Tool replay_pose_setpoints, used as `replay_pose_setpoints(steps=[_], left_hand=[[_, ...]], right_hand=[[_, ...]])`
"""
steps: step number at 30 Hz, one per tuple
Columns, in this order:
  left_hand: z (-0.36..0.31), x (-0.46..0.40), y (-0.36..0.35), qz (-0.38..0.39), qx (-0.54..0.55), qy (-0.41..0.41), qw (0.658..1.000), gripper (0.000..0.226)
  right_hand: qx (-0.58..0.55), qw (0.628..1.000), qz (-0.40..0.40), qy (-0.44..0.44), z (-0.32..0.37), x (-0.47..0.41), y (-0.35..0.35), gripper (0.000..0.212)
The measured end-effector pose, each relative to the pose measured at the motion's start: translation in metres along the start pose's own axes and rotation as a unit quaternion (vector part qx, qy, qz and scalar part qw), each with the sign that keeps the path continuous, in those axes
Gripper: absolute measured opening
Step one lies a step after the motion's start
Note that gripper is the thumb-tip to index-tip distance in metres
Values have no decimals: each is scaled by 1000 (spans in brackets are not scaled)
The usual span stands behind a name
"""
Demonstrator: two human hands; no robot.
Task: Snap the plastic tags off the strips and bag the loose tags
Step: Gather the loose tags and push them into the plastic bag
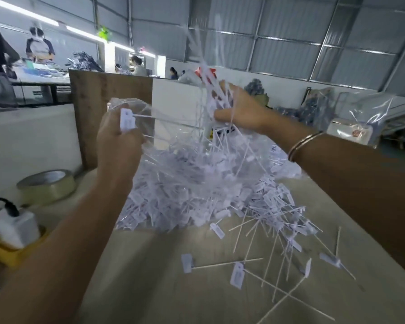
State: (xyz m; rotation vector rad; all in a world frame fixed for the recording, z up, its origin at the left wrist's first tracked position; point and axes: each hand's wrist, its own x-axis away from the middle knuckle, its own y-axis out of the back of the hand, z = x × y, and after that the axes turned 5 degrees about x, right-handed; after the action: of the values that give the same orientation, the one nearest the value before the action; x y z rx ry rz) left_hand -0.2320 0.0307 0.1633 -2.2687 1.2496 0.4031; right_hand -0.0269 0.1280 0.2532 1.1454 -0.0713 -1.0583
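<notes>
A clear plastic bag (pixel 147 118) full of white plastic tags (pixel 185 183) stands on the table in the middle. My left hand (pixel 117 141) grips the bag's left rim, with one white tag (pixel 126 120) pinched against it. My right hand (pixel 239 108) is raised over the bag's mouth, closed on a bundle of white tags whose thin tails stick upward. Loose tags (pixel 278 230) with long tails spill out at the bag's right side, and more loose tags (pixel 236 274) lie scattered on the table in front.
A tape roll (pixel 47 185) lies at the left, near a white plug block (pixel 17 225) on a yellow tray (pixel 7 253). A brown board (pixel 91 113) stands behind the bag. Another clear bag (pixel 360 118) sits at the far right. People work at tables in the back left.
</notes>
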Motion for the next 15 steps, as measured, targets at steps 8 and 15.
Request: replay_pose_setpoints(steps=[8,15], left_hand=[[-14,-9,5,-7,-41,12,999,58],[-12,-10,6,26,-111,-28,993,59]], right_hand=[[338,867,365,32,24,0,-76,39],[501,838,216,1,10,-34,-102,34]])
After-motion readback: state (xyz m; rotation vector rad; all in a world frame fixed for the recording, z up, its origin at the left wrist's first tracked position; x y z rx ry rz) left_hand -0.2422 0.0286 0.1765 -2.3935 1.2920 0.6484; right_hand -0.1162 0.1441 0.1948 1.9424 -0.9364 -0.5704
